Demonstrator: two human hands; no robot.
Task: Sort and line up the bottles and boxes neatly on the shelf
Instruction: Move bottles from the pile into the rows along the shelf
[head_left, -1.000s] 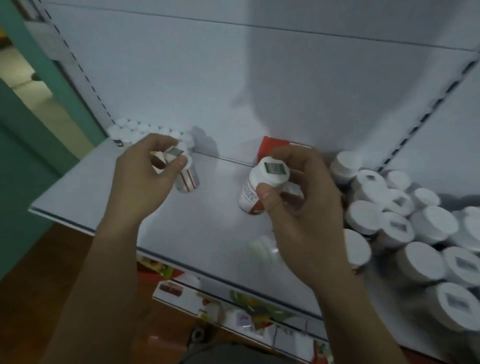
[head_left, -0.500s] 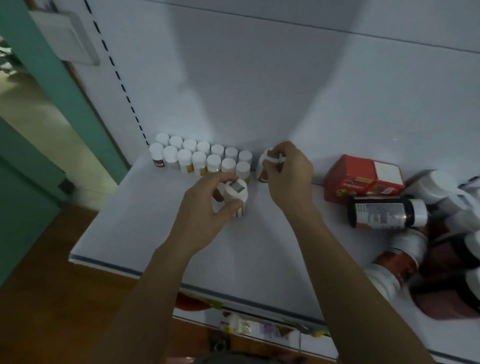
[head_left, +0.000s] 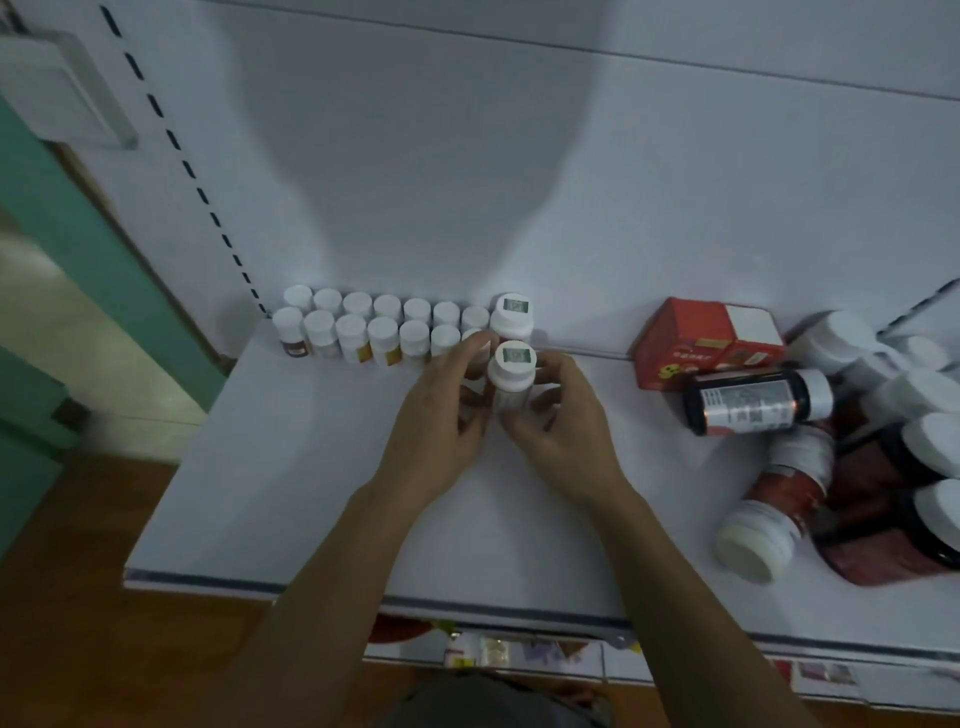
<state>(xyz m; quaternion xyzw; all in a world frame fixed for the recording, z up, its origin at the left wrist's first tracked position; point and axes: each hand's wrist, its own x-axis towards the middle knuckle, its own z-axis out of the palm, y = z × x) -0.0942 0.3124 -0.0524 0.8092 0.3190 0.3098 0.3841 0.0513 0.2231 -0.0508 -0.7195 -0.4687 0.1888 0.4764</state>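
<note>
You are at the placing step; your left grip and right grip both hold the sticker-capped bottle, fingers curled on its sides and its cap left bare. It is upright, low over the shelf, though I cannot tell whether its base has touched down. It sits just in front of a matching bottle, which closes the right end of the back row of small bottles along the rear wall; so yours looks bound for the right end of the front row.

The next move, as I judge it, calls for a small, square push back and left until the bottle meets its neighbours; then let both grips go straight outward, so that your left fingers do not knock over the small bottles beside them.

Plenty of sorting remains. To your right the red box sits askew; a dark bottle lies on its side before it; past that a heap of bottles lies tumbled, some flat, some leaning. You will probably reach there next.
</note>
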